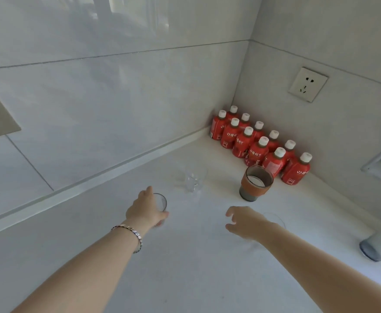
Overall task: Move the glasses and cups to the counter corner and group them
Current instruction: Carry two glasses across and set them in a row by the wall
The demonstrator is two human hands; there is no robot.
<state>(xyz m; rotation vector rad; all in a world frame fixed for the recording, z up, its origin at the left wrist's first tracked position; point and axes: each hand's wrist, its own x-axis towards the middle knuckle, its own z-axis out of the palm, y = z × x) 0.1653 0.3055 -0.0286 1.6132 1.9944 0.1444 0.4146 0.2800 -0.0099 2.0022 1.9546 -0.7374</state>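
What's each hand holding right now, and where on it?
The left hand grips a clear ribbed glass by its side wall, fingers wrapped around it. The right hand holds nothing: fingers spread, beside a clear glass.

I see both bare arms reach forward; the left hand (145, 208), a bracelet (130, 233) on its wrist, grips a glass (161, 205); the right hand (245, 222) hangs half-open, fingers spread.

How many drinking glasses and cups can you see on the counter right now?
4: a clear glass in the left hand, one beyond it, one behind the right hand, the sleeved cup by the bottles.
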